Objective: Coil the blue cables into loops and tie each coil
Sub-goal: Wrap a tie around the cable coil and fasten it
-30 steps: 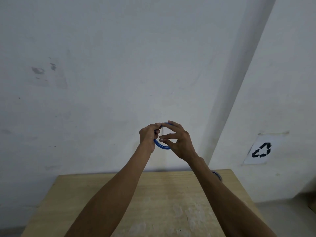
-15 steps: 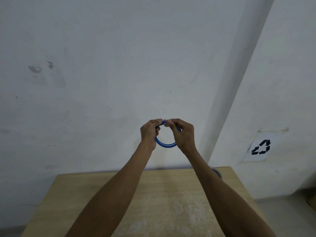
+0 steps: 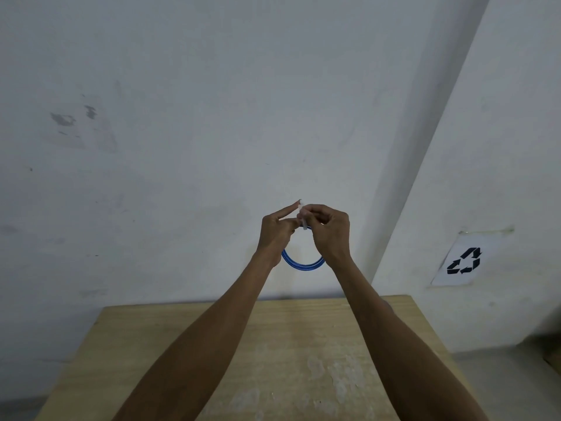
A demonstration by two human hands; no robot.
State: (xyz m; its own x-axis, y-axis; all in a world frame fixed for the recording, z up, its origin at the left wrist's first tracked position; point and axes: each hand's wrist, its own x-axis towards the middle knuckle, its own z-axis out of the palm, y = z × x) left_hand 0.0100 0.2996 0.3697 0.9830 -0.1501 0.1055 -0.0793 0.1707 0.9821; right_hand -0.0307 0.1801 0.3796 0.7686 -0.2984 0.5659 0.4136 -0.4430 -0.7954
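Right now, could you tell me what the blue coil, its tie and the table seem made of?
Blue coil: probably plastic-jacketed cable, smooth, slight sheen. Tie: pale thin strip, perhaps plastic; too small to tell. Table: light wood, matte, with pale worn blotches.

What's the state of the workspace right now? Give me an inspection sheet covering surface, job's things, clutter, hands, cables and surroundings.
Surface: wooden table, with pale patches on its top.
Job's things: blue coil held up in the air in front of the wall, clear of the table; white tie at its top.
Clutter: nothing seen.
Hands: left hand grips the coil's left side, index finger straight; right hand pinches the tie.
Cables: the coil only; no loose end seen.
Surroundings: pale wall with dark marks; recycling sign on the right-hand wall.
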